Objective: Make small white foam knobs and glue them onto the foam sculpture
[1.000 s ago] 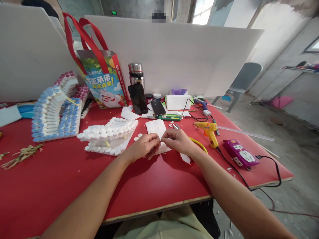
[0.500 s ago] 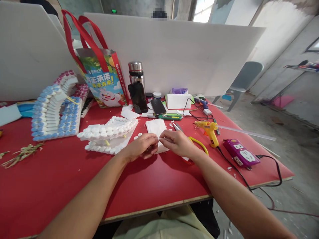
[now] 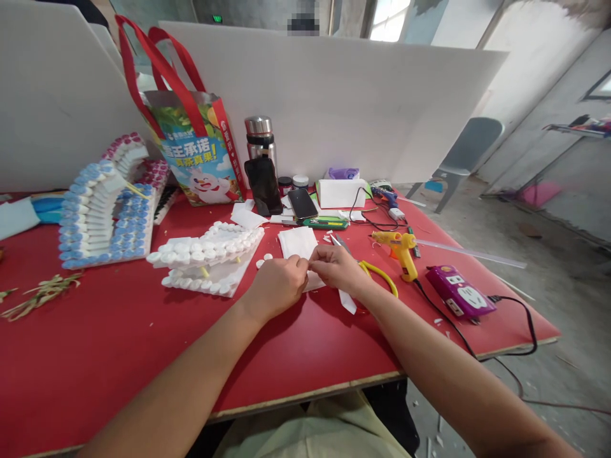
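Head view: the two hands meet low over the red bench, side by side, thumbs and fingertips drawn together. The left hand is curled in, its back upward, and the right hand is bent into a pinch facing it, the fingertips of both touching or nearly so. Whatever may lie between them is hidden, so I cannot tell whether either is clamped on anything. One small stack of white sheets lies flat just beyond and partly beneath the fingers. A few white discs, about three, sit just beside the left hand. One pair of scissors with yellow handles lies by the right wrist, together with one white strip.

To the left is one layered white model edged with rounded pieces; farther left stand one blue-tipped model and, behind it, one crimson-tipped model. Beyond the sheets are two phones, one upright before a single steel bottle, one flat; two jars; and one green cutter. One yellow glue gun and one purple power socket lie to the right. One shopping bag stands at the back.
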`<state>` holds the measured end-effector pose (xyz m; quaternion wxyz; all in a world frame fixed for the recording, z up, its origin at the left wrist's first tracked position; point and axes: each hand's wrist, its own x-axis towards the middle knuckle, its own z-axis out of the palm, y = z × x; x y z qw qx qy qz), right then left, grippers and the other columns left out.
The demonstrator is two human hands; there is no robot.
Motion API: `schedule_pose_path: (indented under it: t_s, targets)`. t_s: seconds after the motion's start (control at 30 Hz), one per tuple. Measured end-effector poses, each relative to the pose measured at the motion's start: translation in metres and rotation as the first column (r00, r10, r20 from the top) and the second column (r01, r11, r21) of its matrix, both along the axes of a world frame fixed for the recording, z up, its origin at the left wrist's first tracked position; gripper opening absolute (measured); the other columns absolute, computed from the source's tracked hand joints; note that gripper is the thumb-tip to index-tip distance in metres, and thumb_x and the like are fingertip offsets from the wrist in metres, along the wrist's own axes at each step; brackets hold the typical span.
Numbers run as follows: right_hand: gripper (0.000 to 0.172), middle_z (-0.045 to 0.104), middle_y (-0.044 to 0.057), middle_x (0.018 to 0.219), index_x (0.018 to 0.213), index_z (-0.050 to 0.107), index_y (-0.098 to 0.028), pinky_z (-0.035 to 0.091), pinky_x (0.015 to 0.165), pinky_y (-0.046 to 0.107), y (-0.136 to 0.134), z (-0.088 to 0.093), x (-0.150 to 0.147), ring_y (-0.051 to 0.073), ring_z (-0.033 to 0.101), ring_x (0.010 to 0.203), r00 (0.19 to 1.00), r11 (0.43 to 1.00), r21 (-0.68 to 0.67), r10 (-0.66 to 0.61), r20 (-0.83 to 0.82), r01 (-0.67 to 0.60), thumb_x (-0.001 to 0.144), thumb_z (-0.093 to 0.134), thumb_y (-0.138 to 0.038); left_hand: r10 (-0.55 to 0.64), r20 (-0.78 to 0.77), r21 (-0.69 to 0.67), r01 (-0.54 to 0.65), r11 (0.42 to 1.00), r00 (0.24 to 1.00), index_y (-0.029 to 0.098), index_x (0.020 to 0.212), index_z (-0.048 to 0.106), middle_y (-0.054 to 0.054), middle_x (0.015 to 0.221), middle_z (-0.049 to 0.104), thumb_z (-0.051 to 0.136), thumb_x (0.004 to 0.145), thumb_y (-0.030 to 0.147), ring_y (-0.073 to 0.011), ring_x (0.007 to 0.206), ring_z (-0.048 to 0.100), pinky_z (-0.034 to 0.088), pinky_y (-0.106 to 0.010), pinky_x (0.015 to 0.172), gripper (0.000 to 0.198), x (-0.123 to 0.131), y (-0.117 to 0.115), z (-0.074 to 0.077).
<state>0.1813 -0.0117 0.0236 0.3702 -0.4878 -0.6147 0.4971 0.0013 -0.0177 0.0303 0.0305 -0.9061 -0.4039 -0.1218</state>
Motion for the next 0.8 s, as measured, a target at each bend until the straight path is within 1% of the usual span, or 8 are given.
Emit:
schedule_pose_path:
  t_s: [0.1, 0.17, 0.23, 0.33, 0.4, 0.43, 0.63, 0.8]
  targets:
    - [0.011, 0.043, -0.008, 0.049, 0.071, 0.057, -0.019, 0.025, 0.046, 0.025, -0.002, 0.002, -0.001, 0.009, 0.035, 0.045, 0.998, 1.0, 0.007, -0.011, -0.07, 0.012, 0.076, 0.061, -0.028, 0.082, 0.265, -0.16, -0.04, 0.986, 0.961, 0.017, 0.074, 0.055, -0.005, 0.07, 0.061, 0.044, 0.094, 0.022, -0.017, 0.059, 0.053, 0.027, -0.031, 0.055, 0.023, -0.001, 0.0, 0.005]
    - [0.013, 0.046, -0.006, 0.054, 0.074, 0.06, -0.019, 0.027, 0.048, 0.025, -0.003, 0.005, 0.001, 0.009, 0.037, 0.049, 0.998, 0.996, 0.087, -0.027, -0.052, 0.031, 0.079, 0.062, -0.031, 0.239, 0.491, -0.429, -0.006, 0.903, 0.838, 0.018, 0.072, 0.054, -0.001, 0.059, 0.055, 0.047, 0.094, 0.032, -0.0131, 0.051, 0.048, 0.03, -0.027, 0.053, 0.027, -0.002, 0.002, 0.011]
    - [0.015, 0.048, -0.005, 0.059, 0.076, 0.062, -0.018, 0.028, 0.051, 0.025, -0.004, 0.006, 0.004, 0.009, 0.038, 0.054, 0.998, 0.976, 0.211, -0.065, 0.02, 0.059, 0.083, 0.062, -0.032, 0.435, 0.582, -0.712, 0.173, 0.681, 0.687, 0.017, 0.075, 0.058, -0.002, 0.056, 0.057, 0.038, 0.097, 0.041, -0.0112, 0.043, 0.046, 0.03, -0.025, 0.047, 0.038, -0.004, 0.006, 0.016]
    - [0.016, 0.042, -0.005, 0.059, 0.078, 0.065, -0.018, 0.028, 0.053, 0.026, -0.007, 0.006, 0.006, 0.01, 0.035, 0.056, 0.986, 0.937, 0.348, -0.093, 0.14, 0.039, 0.087, 0.061, -0.03, 0.666, 0.442, -0.883, 0.424, 0.203, 0.601, 0.015, 0.077, 0.058, -0.011, 0.067, 0.067, 0.032, 0.094, 0.046, -0.0085, 0.035, 0.04, 0.011, -0.023, 0.037, 0.044, -0.007, 0.015, 0.016]
    - [0.016, 0.037, -0.006, 0.056, 0.08, 0.067, -0.018, 0.026, 0.053, 0.026, -0.009, 0.005, 0.006, 0.01, 0.032, 0.054, 0.975, 0.923, 0.384, -0.074, 0.21, -0.012, 0.089, 0.059, -0.029, 0.698, 0.398, -0.852, 0.522, 0.04, 0.595, 0.015, 0.077, 0.056, -0.011, 0.064, 0.067, 0.036, 0.092, 0.044, -0.0071, 0.032, 0.037, 0.005, -0.022, 0.036, 0.039, -0.01, 0.019, 0.014]
    - [0.016, 0.036, -0.006, 0.056, 0.081, 0.068, -0.018, 0.025, 0.053, 0.026, -0.01, 0.004, 0.006, 0.01, 0.032, 0.054, 0.969, 0.919, 0.392, -0.067, 0.239, -0.033, 0.089, 0.059, -0.028, 0.707, 0.397, -0.834, 0.551, 0.012, 0.585, 0.016, 0.076, 0.055, -0.01, 0.062, 0.066, 0.04, 0.092, 0.043, -0.0065, 0.032, 0.036, 0.004, -0.022, 0.036, 0.035, -0.01, 0.019, 0.012]
    - [0.016, 0.047, -0.004, 0.06, 0.079, 0.066, -0.018, 0.027, 0.053, 0.026, -0.01, 0.005, 0.004, 0.01, 0.036, 0.056, 0.953, 0.921, 0.386, -0.079, 0.294, -0.042, 0.088, 0.058, -0.028, 0.694, 0.475, -0.817, 0.564, 0.119, 0.541, 0.017, 0.074, 0.052, -0.005, 0.056, 0.06, 0.053, 0.089, 0.036, -0.0063, 0.037, 0.037, 0.013, -0.02, 0.037, 0.024, -0.01, 0.013, 0.009]
    - [0.014, 0.056, -0.003, 0.058, 0.071, 0.058, -0.019, 0.031, 0.053, 0.025, -0.009, 0.005, 0.001, 0.01, 0.044, 0.053, 0.964, 0.951, 0.307, -0.113, 0.241, 0.035, 0.084, 0.058, -0.025, 0.597, 0.575, -0.816, 0.446, 0.368, 0.56, 0.017, 0.075, 0.054, 0.0, 0.059, 0.056, 0.058, 0.09, 0.035, -0.0074, 0.045, 0.04, 0.025, -0.021, 0.043, 0.024, -0.003, 0.007, 0.008]
